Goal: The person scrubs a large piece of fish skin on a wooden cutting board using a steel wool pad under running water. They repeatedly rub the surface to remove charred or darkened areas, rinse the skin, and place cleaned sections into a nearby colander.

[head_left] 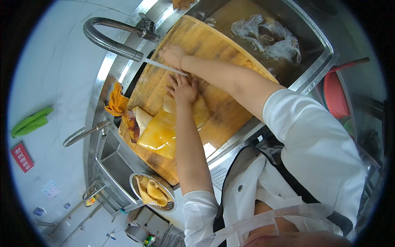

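The biggest thing is the wooden board (205,45), which lies over a part of the steel sink (311,24); how firmly it is supported, I cannot tell. If strong pressure came near its edge, the board could perhaps tip or shift.

On the board, toward its lower left part, lies the glossy yellow sheet (158,133), flat and partly covered by the left forearm. Its surface looks wet, so it could slide on the board if it is pushed unevenly.

The curved tap (111,46) sends a thin stream onto the board, beside the left fingers. Water which collects there may make the grip less sure, or it may run over the border.

In the sink, a crumpled plastic bag (284,45) lies in cloudy water; it might block the drain, if the drain is under it.

The left hand (187,91) presses down at the upper end of the sheet, its fingers spread apart. The right hand (173,55) is above it on the board, with fingers bent; whether they hold something, I cannot tell.

The smallest, an orange cloth (116,100), sits near the board's left edge and could be knocked off.
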Available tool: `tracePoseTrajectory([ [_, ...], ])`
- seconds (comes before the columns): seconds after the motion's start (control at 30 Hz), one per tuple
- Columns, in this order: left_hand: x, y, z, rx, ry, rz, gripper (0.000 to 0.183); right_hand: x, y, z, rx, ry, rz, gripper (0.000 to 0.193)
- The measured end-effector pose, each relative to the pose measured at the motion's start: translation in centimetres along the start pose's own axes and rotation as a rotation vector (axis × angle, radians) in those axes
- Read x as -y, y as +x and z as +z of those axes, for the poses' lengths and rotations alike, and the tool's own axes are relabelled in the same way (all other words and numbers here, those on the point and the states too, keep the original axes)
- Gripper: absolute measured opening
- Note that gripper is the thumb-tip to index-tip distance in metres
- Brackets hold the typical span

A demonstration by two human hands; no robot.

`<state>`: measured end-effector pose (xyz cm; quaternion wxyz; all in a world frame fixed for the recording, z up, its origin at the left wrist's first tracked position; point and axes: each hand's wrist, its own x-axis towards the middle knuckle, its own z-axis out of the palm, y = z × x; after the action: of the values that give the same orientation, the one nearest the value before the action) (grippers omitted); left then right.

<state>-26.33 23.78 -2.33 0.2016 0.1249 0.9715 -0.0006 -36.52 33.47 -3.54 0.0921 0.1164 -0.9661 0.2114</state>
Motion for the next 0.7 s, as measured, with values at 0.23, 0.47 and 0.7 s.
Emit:
tracePoseTrajectory([
  [0.23,0.8,-0.6,1.3,-0.085,-0.063,-0.040,0.084,1.1,-6.3,-0.2,0.179,0.208,0.052,0.020],
  [0.47,-0.7,0.6,0.4,-0.101,-0.066,-0.017,0.085,0.3,0.9,0.2,0.007,-0.014,-0.030,0.018],
  [0.7,-0.2,0.1,1.6,-0.122,-0.014,-0.030,0.080,-0.4,-9.7,-2.8,0.204,-0.039,-0.087,0.022],
])
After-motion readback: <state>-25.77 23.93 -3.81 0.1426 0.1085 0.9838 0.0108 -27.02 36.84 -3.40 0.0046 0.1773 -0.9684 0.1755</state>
